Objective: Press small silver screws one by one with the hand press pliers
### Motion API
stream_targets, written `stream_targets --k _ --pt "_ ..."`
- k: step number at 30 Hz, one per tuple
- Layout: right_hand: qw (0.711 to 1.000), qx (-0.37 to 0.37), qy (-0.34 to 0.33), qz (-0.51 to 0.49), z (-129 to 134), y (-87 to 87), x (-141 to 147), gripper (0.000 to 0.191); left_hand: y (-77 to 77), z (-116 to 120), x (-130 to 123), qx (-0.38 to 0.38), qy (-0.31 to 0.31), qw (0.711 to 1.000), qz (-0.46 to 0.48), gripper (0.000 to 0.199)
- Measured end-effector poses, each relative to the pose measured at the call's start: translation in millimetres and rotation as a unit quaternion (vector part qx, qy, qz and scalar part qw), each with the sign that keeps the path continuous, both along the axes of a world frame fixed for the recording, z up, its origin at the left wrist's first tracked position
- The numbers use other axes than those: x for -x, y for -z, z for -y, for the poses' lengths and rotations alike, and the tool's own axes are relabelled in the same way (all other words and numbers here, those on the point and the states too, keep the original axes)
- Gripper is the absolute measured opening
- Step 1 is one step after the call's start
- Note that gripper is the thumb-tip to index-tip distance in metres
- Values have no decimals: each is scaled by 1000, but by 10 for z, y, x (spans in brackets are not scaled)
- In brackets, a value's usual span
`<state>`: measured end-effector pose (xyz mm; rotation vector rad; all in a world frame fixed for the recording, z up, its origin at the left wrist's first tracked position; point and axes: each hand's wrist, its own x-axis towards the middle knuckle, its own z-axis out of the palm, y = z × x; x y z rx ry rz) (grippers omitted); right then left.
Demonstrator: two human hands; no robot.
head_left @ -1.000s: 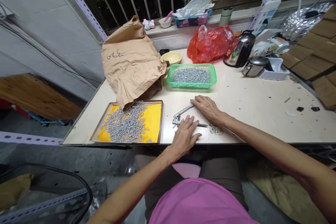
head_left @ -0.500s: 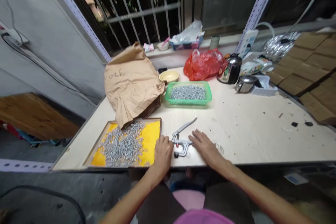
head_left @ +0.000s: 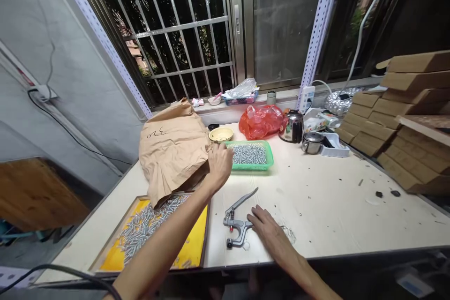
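Observation:
My left hand (head_left: pixel 220 163) reaches over the left end of a green basket (head_left: pixel 270 155) of small metal pieces, beside the brown paper bag (head_left: pixel 172 143). Its fingers are curled, and what they hold, if anything, is too small to tell. Flat on the table, my right hand (head_left: pixel 270 233) has its fingers spread and their tips at the handle of the grey hand press tool (head_left: pixel 242 228). The tool lies with its lever raised. Under my left forearm is a tray (head_left: pixel 201 234) with a yellow lining and a heap of metal pieces.
Behind the basket are a yellow bowl (head_left: pixel 221 134) and a red plastic bag (head_left: pixel 260 122). A kettle (head_left: pixel 292 127), a metal pot (head_left: pixel 312 143) and a white tray (head_left: pixel 335 151) stand further right. Cardboard boxes (head_left: pixel 416 150) are stacked at the right edge. A barred window is behind.
My left hand has moved from beside the tool forward to the basket and paper bag. My right hand stays by the tool. The view has tilted up, showing more of the window.

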<state>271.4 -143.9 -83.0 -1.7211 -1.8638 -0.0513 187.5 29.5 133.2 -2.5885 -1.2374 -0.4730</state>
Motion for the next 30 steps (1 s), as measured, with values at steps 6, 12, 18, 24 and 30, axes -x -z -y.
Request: stream_targets --k 6,12,18,24,30 --pt "999 39 -28 5 115 -72 -100 36 327 140 871 91 -60 994 21 25" --pt "998 47 -45 4 160 -34 -162 36 542 263 1831 219 -141 966 -8 24" --pt "998 36 -47 32 168 42 -190 38 927 487 2082 232 -102 965 -60 21" --pt "997 43 -43 37 181 -4 -181 38 1105 479 1994 202 -136 960 -141 24" --pt "998 45 -40 37 158 16 -169 37 1049 388 1970 201 -146 956 -159 27"
